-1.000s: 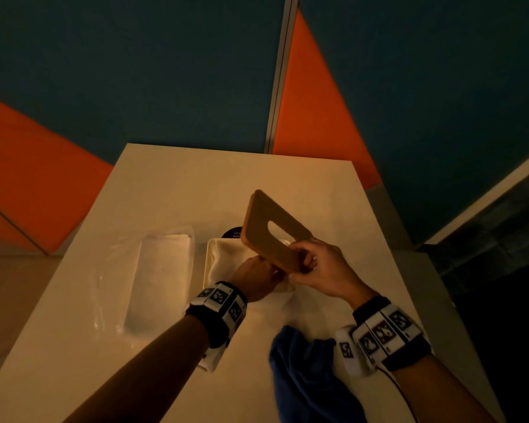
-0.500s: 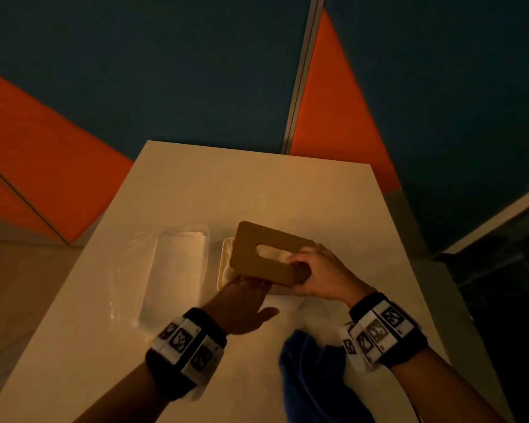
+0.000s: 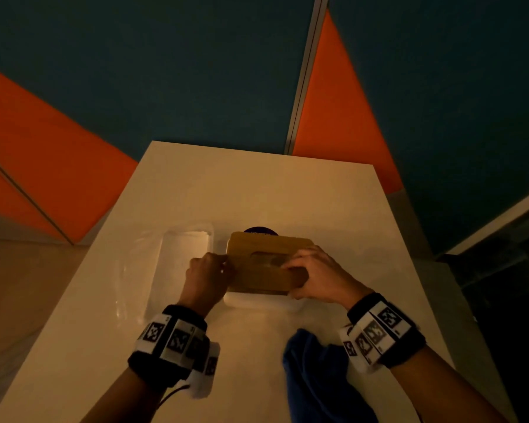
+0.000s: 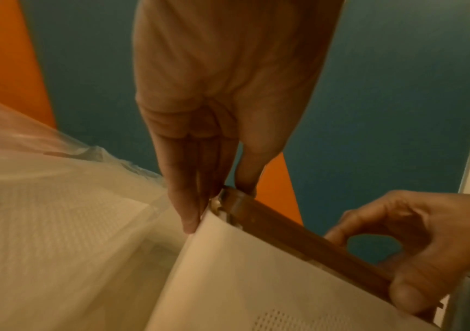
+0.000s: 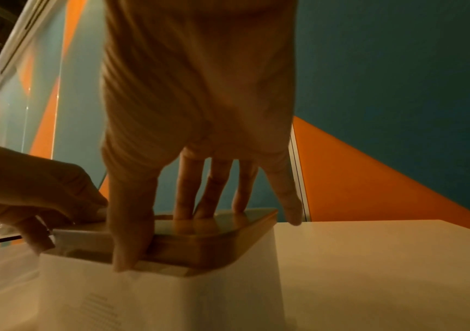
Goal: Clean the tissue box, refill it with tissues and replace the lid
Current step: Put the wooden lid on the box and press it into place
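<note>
The wooden lid with its oval slot lies flat on top of the white tissue box. My left hand pinches the lid's left end, thumb on top and fingers straight down the box's side. My right hand grips the right front of the lid, thumb on the near edge and fingers pressing on top. At the left corner a narrow gap shows between the lid and the box. The tissues inside are hidden.
A clear plastic pack of white tissues lies just left of the box. A crumpled blue cloth sits near the table's front edge, under my right wrist. A dark round object peeks out behind the box. The white table meets a blue-and-orange wall.
The lid, held tilted up in my right hand, has come down flat onto the box. My left hand left the box's inside and took the lid's left end.
</note>
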The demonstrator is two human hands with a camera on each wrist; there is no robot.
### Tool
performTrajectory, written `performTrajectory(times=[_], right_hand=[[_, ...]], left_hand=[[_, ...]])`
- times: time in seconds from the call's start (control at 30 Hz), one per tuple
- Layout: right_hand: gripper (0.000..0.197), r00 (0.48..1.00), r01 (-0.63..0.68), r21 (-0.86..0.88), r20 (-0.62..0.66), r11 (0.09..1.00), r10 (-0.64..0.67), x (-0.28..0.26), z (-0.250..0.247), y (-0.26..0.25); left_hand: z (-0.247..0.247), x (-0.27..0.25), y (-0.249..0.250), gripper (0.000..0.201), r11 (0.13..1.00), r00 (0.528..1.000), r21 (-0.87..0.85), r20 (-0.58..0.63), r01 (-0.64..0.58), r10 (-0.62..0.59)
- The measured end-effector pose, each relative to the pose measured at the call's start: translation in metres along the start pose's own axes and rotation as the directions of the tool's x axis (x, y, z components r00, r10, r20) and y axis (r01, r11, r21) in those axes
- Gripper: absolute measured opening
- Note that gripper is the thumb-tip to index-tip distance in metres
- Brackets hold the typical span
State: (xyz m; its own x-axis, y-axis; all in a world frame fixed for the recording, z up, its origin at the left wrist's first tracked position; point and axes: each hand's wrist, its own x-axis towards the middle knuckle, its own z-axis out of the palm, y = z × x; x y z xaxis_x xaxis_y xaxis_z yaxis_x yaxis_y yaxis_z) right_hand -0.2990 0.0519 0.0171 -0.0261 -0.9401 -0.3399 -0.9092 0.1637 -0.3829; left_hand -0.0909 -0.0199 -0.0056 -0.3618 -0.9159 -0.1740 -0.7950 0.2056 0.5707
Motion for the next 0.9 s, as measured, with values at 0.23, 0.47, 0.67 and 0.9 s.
performTrajectory(times=[0.23, 0.47, 0.67, 0.9], right_hand=[[0.065, 0.999, 0.024, -0.008, 0.027, 1.000, -0.024, -0.002, 0.000, -0.001], [0.065, 0.999, 0.037, -0.013, 0.015, 0.999, -0.037, -0.003, 0.000, -0.002], [0.066, 0.999, 0.047, -0.033, 0.025, 0.998, -0.046, -0.001, 0.001, -0.006], [0.066, 0.999, 0.008, -0.038, 0.048, 0.999, -0.006, -0.006, 0.006, -0.002]], left_hand=[[0.000, -0.010, 0.000, 0.030, 0.974, 0.994, -0.212, -0.062, 0.076, -0.091], [-0.002, -0.007, -0.004, 0.023, 0.872, 0.965, -0.433, -0.017, 0.230, -0.263], [-0.004, -0.005, -0.003, 0.022, 0.878, 0.959, -0.412, -0.035, 0.243, -0.282], [-0.004, -0.004, -0.009, 0.015, 0.903, 0.967, -0.356, 0.013, 0.241, -0.253]])
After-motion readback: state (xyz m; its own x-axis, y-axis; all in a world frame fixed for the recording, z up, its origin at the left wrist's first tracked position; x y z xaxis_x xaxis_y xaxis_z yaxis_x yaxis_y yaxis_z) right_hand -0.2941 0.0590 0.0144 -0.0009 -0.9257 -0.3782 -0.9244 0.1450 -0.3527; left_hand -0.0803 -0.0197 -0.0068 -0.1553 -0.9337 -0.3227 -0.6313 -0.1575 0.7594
